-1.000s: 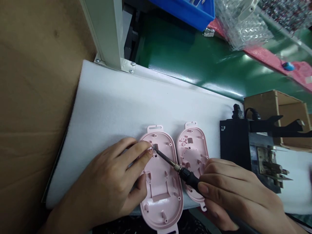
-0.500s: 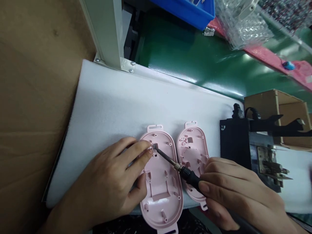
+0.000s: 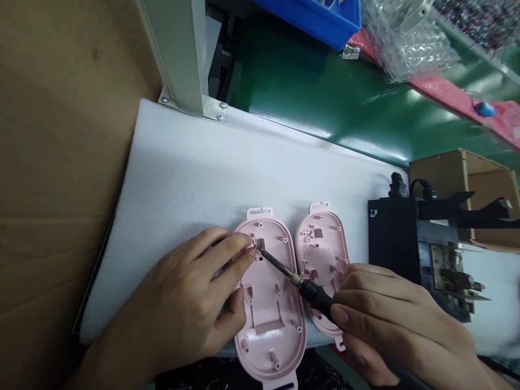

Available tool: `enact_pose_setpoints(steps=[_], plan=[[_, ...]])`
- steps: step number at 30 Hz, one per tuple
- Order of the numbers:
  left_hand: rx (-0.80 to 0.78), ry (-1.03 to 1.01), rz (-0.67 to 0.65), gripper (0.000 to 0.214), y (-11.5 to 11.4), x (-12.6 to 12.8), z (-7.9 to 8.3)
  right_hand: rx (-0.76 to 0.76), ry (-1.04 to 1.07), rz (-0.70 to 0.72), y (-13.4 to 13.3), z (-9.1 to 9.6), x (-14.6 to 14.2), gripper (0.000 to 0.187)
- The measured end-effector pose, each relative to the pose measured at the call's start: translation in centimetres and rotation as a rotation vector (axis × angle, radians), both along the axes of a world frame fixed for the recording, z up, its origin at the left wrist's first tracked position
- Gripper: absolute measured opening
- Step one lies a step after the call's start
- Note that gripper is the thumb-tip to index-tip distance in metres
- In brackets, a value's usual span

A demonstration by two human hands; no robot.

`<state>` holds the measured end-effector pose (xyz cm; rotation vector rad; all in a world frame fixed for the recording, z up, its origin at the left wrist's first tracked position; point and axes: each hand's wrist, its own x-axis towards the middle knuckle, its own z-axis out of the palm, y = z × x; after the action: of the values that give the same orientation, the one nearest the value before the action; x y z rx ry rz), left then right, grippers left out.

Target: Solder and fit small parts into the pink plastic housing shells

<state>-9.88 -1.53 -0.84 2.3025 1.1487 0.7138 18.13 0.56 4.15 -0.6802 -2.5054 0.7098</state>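
Note:
My right hand [image 3: 390, 314] grips the black handle of a soldering iron [image 3: 311, 291]. Its tip points up and left, at the small square opening near the top of a pink plastic shell [image 3: 266, 303]. At that same spot my left hand [image 3: 199, 292] has its thumb tucked low and its fingertips pinched together at the shell's upper left. Whatever sits between those fingertips is too small or hidden to make out. A second, smaller pink shell [image 3: 325, 260] lies to the right, partly behind the iron and my right hand.
A white foam mat [image 3: 203, 168] covers the bench. To the right stand a black soldering station [image 3: 392, 238] and a cardboard box [image 3: 436, 162]. Beyond the mat runs a green surface [image 3: 317, 103] with a blue bin [image 3: 320, 21] and bubble wrap [image 3: 414, 49]. A metal post [image 3: 179, 54] rises at the far left.
The iron's tip has shifted very slightly left, toward my left fingertips. Both hands otherwise hold their places, and the whole view has drifted by a few pixels.

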Motion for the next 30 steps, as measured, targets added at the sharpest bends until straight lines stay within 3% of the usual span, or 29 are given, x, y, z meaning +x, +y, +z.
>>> enact_pose_setpoints(steps=[30], plan=[[0.017, -0.007, 0.008, 0.042, -0.09, -0.05, 0.16, -0.020, 0.012, -0.028, -0.19, -0.15, 0.10, 0.026]])
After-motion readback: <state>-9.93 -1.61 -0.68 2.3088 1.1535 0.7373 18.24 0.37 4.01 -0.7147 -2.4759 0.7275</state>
